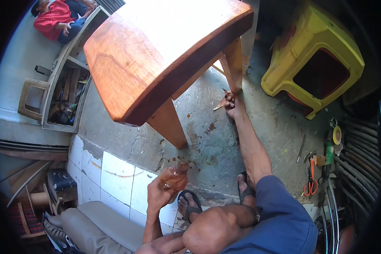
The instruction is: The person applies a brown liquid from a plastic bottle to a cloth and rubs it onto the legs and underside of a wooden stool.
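My left hand (157,194) is closed around a small clear bottle (176,178) with reddish-brown liquid in it, held upright or slightly tilted over the tiled edge. Low by the floor, my right hand (233,106) pinches a tan, pointed scrap (219,104); whether it is cloth or sandpaper I cannot tell. That hand is at the foot of the far right leg (233,67) of a wooden table (135,63). The tabletop is glossy orange-brown with a darker curved edge. Its nearer leg (169,125) stands on the floor between my hands.
Brown spots mark the concrete floor (207,144). A yellow plastic stool (326,40) lies to the right, near orange-handled scissors (311,180), a grinder (329,152) and bundled tubes (362,156). At left are an open cabinet (63,122), a cushion (99,224) and a person in red (48,26).
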The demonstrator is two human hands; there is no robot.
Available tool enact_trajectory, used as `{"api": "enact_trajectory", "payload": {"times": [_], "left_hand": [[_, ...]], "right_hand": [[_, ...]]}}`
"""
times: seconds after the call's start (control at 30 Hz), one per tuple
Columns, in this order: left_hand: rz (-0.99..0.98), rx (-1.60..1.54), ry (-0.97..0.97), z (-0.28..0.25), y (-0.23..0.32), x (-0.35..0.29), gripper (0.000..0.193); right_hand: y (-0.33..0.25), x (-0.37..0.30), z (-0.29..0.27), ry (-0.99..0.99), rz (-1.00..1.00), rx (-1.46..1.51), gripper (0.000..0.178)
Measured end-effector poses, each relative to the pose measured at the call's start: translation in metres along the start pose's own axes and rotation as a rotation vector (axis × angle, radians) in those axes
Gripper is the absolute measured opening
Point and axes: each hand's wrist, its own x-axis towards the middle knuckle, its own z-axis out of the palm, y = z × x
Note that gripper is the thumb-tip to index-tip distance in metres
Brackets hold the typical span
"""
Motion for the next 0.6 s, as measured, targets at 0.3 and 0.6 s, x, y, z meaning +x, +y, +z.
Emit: {"api": "enact_trajectory", "payload": {"times": [0.3,0.6], "left_hand": [[0.034,-0.025,-0.026,-0.002,0.020,-0.005,0.053],[0.100,-0.085,-0.016,-0.003,0.016,-0.002,0.051]], "right_hand": [[0.019,-0.076,0.064,0.023,-0.284,-0.384,0.011],[0.001,-0.171,0.172,-0.312,-0.515,-0.510,0.027]]}}
